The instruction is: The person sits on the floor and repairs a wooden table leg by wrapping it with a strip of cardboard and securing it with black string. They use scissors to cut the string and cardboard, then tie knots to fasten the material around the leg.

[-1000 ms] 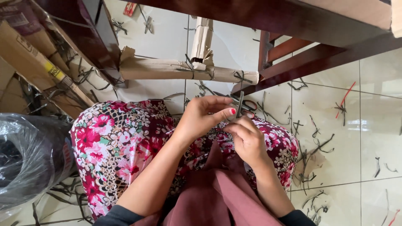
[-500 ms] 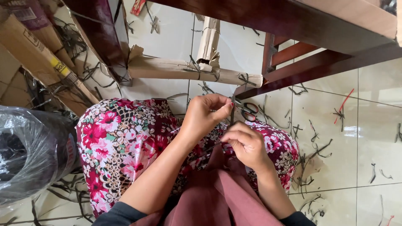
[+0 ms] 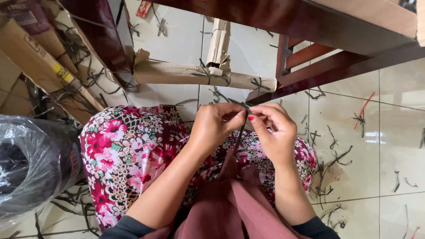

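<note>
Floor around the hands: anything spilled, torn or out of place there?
Yes. Short dark strip offcuts litter the tiled floor, with a red one among them. The cardboard wrap tied round the wooden rail is torn and ragged. Both hands pinch one dark strip over the floral lap.

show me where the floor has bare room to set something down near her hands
Freest: the pale tiles right of the floral lap, with only scattered dark strip offcuts. Left is crowded by the black plastic bag and cardboard. Ahead, the paper-wrapped chair rung blocks. Both hands, left and right, pinch a dark strip.
</note>
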